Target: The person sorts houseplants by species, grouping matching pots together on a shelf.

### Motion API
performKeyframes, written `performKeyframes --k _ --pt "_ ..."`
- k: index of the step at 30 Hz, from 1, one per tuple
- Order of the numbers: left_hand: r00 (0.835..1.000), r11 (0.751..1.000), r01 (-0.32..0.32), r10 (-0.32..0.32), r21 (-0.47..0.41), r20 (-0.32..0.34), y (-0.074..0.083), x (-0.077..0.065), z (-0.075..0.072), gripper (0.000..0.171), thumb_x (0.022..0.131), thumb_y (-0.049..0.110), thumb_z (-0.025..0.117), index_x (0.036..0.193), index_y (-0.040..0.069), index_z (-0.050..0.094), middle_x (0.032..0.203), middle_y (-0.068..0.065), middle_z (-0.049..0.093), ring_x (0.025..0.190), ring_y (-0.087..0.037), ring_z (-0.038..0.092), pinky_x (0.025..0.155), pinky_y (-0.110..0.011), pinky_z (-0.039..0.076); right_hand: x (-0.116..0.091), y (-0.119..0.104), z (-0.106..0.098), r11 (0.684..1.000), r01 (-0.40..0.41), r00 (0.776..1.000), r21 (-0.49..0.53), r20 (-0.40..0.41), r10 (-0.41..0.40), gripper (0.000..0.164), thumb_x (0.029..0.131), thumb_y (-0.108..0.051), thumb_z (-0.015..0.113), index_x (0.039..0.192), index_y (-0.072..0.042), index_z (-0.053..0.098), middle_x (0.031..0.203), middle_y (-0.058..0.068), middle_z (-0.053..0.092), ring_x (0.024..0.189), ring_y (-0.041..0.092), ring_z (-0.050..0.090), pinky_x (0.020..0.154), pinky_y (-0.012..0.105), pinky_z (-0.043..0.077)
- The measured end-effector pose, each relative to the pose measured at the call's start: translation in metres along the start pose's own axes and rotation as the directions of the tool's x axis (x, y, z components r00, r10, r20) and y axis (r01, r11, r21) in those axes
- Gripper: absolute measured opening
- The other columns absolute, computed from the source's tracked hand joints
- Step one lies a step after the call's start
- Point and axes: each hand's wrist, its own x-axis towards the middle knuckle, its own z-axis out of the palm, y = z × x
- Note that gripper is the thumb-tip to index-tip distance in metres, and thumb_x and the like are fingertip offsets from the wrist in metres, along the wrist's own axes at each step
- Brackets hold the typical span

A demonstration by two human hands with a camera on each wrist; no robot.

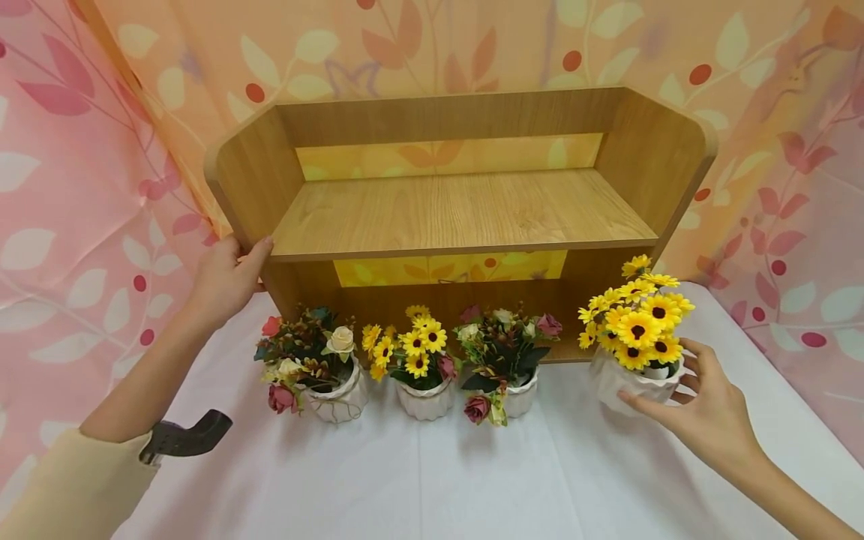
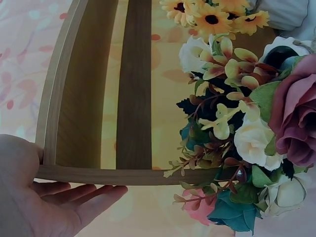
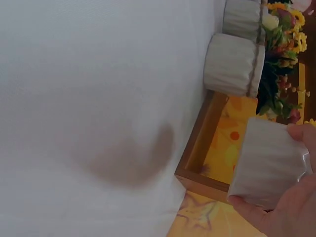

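My left hand (image 1: 226,277) grips the left side panel of a two-tier wooden shelf (image 1: 466,214). In the left wrist view, its fingers (image 2: 94,200) lie along the panel's outer face. On the right, my right hand (image 1: 709,409) holds a white ribbed flowerpot (image 1: 637,390) of yellow sunflowers (image 1: 637,326) by its side, thumb in front and fingers behind. The right wrist view shows this white pot (image 3: 269,163) raised off the cloth beside the shelf's lower corner, upper parts of its flowers cut off there.
Three more potted flowers line the shelf's front: mixed roses (image 1: 313,360) at left, sunflowers (image 1: 418,360) in the middle, dark-leaved roses (image 1: 502,360) to their right. A white cloth (image 1: 418,487) covers the table. Patterned curtains (image 1: 94,187) hang behind and at both sides.
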Motion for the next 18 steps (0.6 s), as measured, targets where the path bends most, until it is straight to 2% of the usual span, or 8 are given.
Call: performKeyframes --k 2,6,7,9,12,15,16,18 --pt "1.000 1.000 0.002 -0.002 -0.003 -0.002 0.000 0.001 0.000 0.070 0.112 0.043 0.041 0.152 -0.015 0.039 0.144 -0.039 0.053 0.125 -0.056 0.061 0.063 -0.008 0.054 0.001 -0.004 -0.004 1.000 0.004 1.000 0.001 0.009 -0.004 0.104 0.073 -0.013 0.099 0.152 0.004 0.033 0.136 0.040 0.055 0.094 -0.015 0.058 0.072 -0.003 0.045" --pt "1.000 1.000 -0.002 0.002 0.008 -0.016 0.001 0.002 0.000 0.068 0.112 0.042 0.041 0.149 -0.016 0.043 0.141 -0.040 0.055 0.122 -0.057 0.062 0.061 -0.008 0.053 0.004 -0.015 -0.011 1.000 0.020 1.000 -0.001 0.016 -0.020 0.103 0.072 -0.012 0.099 0.151 0.004 0.035 0.136 0.039 0.056 0.094 -0.018 0.057 0.071 -0.002 0.046" --pt "1.000 1.000 -0.001 0.001 0.016 -0.018 0.001 0.001 0.000 0.068 0.111 0.042 0.041 0.149 -0.016 0.043 0.141 -0.040 0.055 0.123 -0.057 0.062 0.060 -0.008 0.052 0.005 -0.018 -0.012 1.000 0.025 1.000 -0.002 0.015 -0.025 0.103 0.071 -0.011 0.099 0.151 0.004 0.036 0.135 0.039 0.057 0.092 -0.025 0.049 0.071 -0.002 0.047" --pt "1.000 1.000 -0.002 0.003 0.020 -0.015 0.000 0.001 -0.001 0.068 0.111 0.041 0.041 0.149 -0.016 0.042 0.142 -0.040 0.055 0.124 -0.057 0.061 0.060 -0.008 0.052 0.008 -0.024 -0.016 0.999 0.033 0.999 -0.004 0.018 -0.033 0.102 0.071 -0.011 0.099 0.151 0.004 0.036 0.134 0.039 0.057 0.091 -0.027 0.047 0.070 -0.002 0.047" --pt "1.000 1.000 0.001 -0.002 0.027 0.011 -0.001 0.002 -0.003 0.070 0.112 0.041 0.041 0.155 -0.014 0.035 0.147 -0.040 0.051 0.128 -0.058 0.058 0.075 -0.027 0.063 0.012 -0.033 -0.021 0.999 0.041 0.999 -0.001 0.028 -0.041 0.101 0.072 -0.011 0.098 0.151 0.005 0.037 0.133 0.039 0.057 0.090 -0.028 0.047 0.069 -0.001 0.047" --pt "0.999 0.999 0.003 -0.005 0.036 0.037 -0.001 0.002 -0.005 0.072 0.112 0.042 0.040 0.158 -0.013 0.028 0.151 -0.040 0.047 0.131 -0.060 0.055 0.088 -0.049 0.059 0.018 -0.042 -0.026 0.998 0.059 0.998 0.018 0.031 -0.060 0.100 0.073 -0.008 0.098 0.151 0.003 0.037 0.135 0.037 0.057 0.090 -0.027 0.049 0.070 -0.001 0.048" --pt "0.999 0.999 0.003 -0.005 0.036 0.042 0.000 0.002 -0.005 0.073 0.112 0.042 0.040 0.159 -0.012 0.027 0.152 -0.039 0.046 0.132 -0.059 0.054 0.090 -0.054 0.056 0.019 -0.045 -0.028 0.997 0.073 0.997 0.027 0.029 -0.074 0.100 0.072 -0.007 0.098 0.152 0.002 0.037 0.135 0.035 0.057 0.090 -0.026 0.051 0.070 0.000 0.049" --pt "0.999 0.999 0.000 -0.001 0.036 0.042 0.000 0.002 -0.005 0.072 0.112 0.041 0.040 0.159 -0.012 0.028 0.152 -0.039 0.046 0.132 -0.059 0.055 0.089 -0.053 0.056 0.023 -0.049 -0.030 0.994 0.099 0.995 0.046 0.024 -0.100 0.101 0.071 -0.003 0.097 0.152 -0.002 0.038 0.135 0.028 0.058 0.090 -0.024 0.055 0.071 0.000 0.050"
